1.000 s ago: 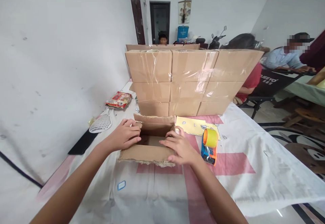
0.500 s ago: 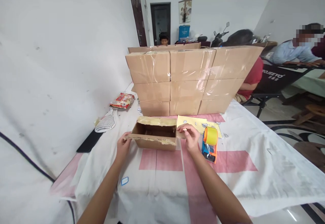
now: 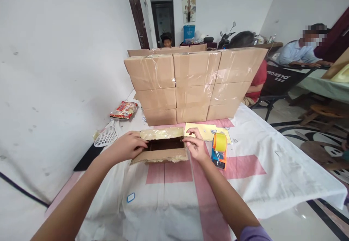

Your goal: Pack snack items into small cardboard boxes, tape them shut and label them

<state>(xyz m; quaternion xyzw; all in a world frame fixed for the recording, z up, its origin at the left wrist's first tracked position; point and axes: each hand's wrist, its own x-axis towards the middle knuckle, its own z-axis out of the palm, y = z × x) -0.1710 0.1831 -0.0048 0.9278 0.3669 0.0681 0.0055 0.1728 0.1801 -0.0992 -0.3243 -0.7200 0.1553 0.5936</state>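
Resting on the cloth-covered surface just before the box stack, the open box is looking light, stiff and easily dented. Left hand is pressing, fingers spread, on its left flap and right hand is pinching the right edge; the firm side walls seem the best hold, with the tape dispenser sitting just beside.

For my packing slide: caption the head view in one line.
Both hands, left hand and right hand, press on the flaps of an open cardboard box beside a tape dispenser.
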